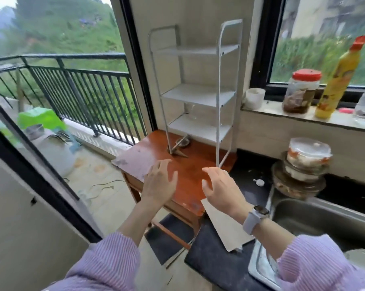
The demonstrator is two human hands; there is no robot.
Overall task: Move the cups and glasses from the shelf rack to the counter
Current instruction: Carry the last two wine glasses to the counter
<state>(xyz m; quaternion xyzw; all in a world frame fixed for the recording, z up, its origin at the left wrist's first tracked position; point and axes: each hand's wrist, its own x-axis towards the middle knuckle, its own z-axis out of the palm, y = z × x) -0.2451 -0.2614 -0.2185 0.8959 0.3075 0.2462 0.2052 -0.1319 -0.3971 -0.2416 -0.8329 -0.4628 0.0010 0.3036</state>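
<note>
A white metal shelf rack (pixel 198 95) with three shelves stands on a small red-brown wooden table (pixel 190 164). On its lowest shelf a clear glass (pixel 192 112) is faintly visible; the two upper shelves look bare. My left hand (pixel 159 181) hovers over the table in front of the rack with fingers spread and relaxed, holding nothing. My right hand (pixel 221 189), with a watch on the wrist, hovers beside it near the rack's front right leg, also empty. The dark counter (pixel 248 171) lies to the right of the table.
A steel sink (pixel 316 219) sits at the right, with stacked bowls and a covered dish (pixel 303 166) behind it. On the window sill stand a white cup (pixel 254 98), a red-lidded jar (pixel 301 91) and a yellow bottle (pixel 339 78). A white sheet (pixel 225 225) lies on the counter edge. A balcony door opens at left.
</note>
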